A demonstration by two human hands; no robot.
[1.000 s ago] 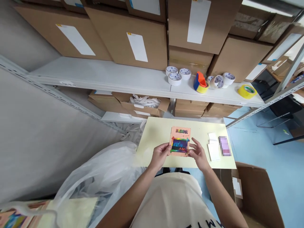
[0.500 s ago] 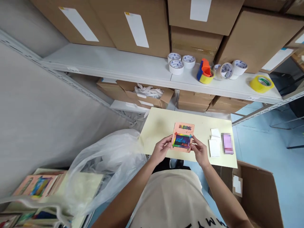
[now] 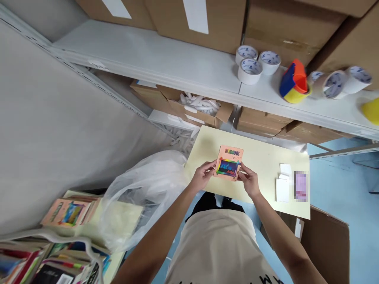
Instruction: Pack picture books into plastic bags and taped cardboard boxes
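Observation:
A small book (image 3: 227, 162) with a pinkish-orange cover and a dark, rainbow-edged picture is held up over the pale yellow tabletop (image 3: 257, 154). My left hand (image 3: 203, 175) grips its left edge, thumb and fingers closed on it. On the opposite side, my right hand (image 3: 248, 179) pinches the lower right edge. The cover faces me, slightly tilted. Right of my right hand, white paper slips (image 3: 282, 189) lie on the tabletop beside a pixelated pink-purple item (image 3: 301, 186).
Tape rolls (image 3: 250, 71) and an orange-blue tape dispenser (image 3: 294, 83) stand on the grey shelf (image 3: 142, 51) ahead. A clear plastic bag (image 3: 142, 185) bulges at the left, near stacked books (image 3: 66, 213). An open cardboard box (image 3: 325, 244) sits at lower right.
My view has shifted, so the shelf's tape rolls appear further right and more books show at lower left. Both hands keep hold of the book, with little change in pose.

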